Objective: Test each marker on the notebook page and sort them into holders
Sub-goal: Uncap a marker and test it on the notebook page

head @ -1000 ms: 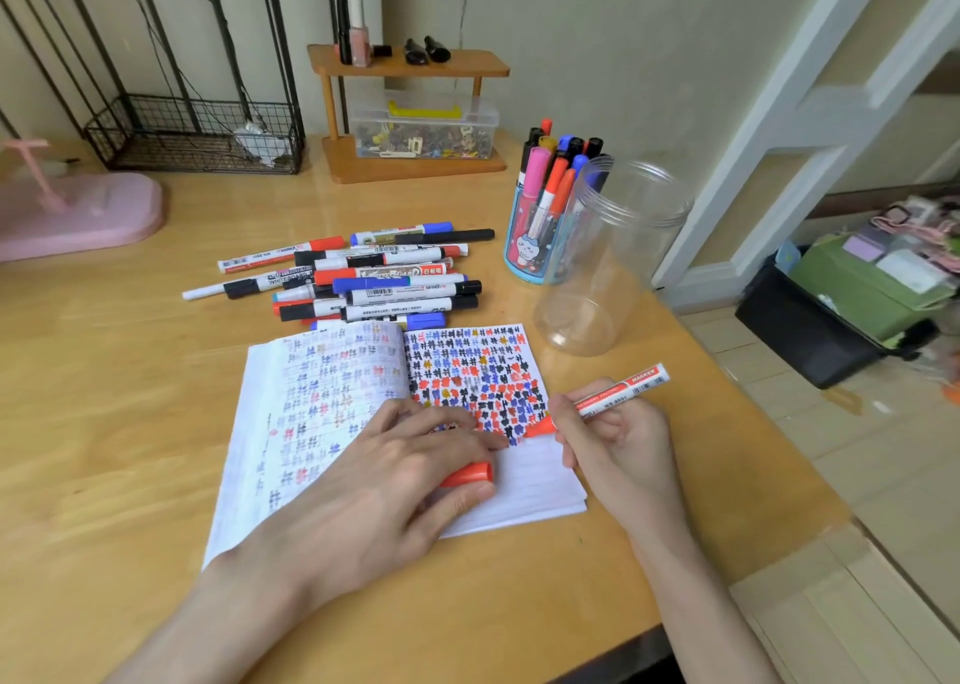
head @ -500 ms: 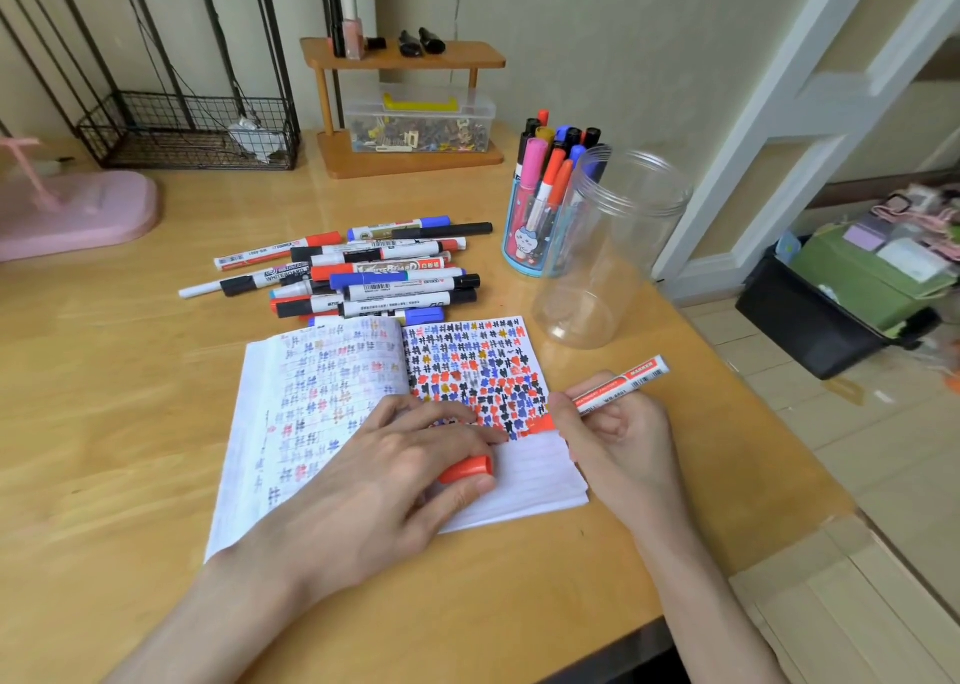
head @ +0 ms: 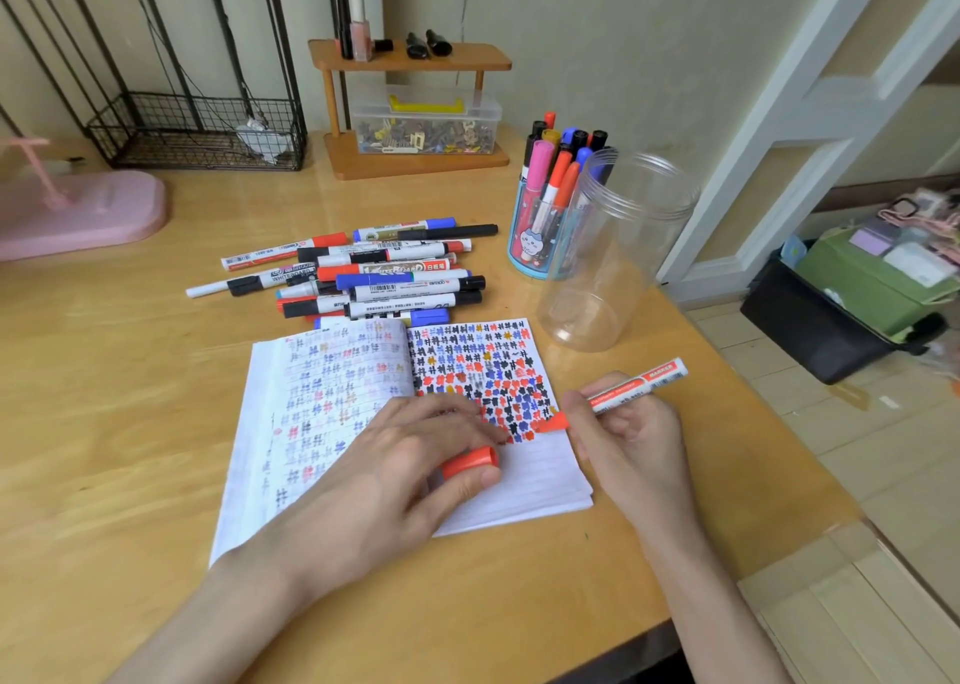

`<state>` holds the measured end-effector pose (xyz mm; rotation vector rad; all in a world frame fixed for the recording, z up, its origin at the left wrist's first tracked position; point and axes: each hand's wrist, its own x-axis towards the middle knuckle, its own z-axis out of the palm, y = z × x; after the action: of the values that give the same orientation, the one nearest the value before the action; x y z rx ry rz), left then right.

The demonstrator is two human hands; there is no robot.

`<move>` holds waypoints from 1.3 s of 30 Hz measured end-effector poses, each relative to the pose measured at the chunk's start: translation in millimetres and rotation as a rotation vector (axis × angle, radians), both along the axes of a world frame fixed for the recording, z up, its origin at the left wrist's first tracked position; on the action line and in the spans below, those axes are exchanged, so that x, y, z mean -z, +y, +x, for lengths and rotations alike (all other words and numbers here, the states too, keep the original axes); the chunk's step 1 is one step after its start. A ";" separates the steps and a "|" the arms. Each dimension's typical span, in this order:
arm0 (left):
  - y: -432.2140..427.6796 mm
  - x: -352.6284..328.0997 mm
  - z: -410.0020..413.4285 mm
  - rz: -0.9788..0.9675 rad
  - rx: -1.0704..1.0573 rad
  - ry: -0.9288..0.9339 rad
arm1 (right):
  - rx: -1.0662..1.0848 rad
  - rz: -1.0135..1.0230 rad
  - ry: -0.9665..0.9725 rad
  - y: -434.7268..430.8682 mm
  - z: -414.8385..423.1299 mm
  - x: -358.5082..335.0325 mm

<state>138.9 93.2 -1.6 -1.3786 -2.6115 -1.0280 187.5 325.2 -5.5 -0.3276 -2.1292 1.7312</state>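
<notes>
An open notebook (head: 535, 481) lies on the wooden desk, its right page dense with red, blue and black marks. My right hand (head: 631, 442) grips an uncapped red marker (head: 641, 381), whose tip touches the page at the lower edge of the marks. My left hand (head: 395, 470) rests on the notebook and holds the red cap (head: 470, 462) between thumb and fingers. A pile of several markers (head: 374, 273) lies beyond the notebook. To the right stand a blue holder (head: 535, 239) full of markers and a clear plastic jar (head: 610, 252) that is empty.
A small wooden shelf (head: 410, 60) with bottles and a clear box of clips stands at the back. A wire basket (head: 202, 130) and a pink object (head: 78, 210) sit at the back left. The desk's right edge (head: 769, 434) drops to the floor.
The red marker's tip has shifted slightly along the lower edge of the marks on the page. My left hand has stayed on the notebook with the cap.
</notes>
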 end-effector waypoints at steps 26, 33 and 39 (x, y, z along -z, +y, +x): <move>-2.6 -16.0 0.6 0.303 -0.270 -0.304 | -0.320 -0.201 0.027 -38.8 3.1 -28.7; -3.2 -14.1 1.1 0.321 -0.262 -0.283 | -0.305 -0.237 0.040 -37.7 3.2 -25.4; -3.2 -7.0 0.5 0.457 -0.280 -0.371 | -0.320 -0.263 0.090 -44.1 2.3 -18.4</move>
<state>139.4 90.0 5.5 -0.7581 -2.4499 -1.8174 189.8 281.1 12.8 0.0269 -1.9746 2.1675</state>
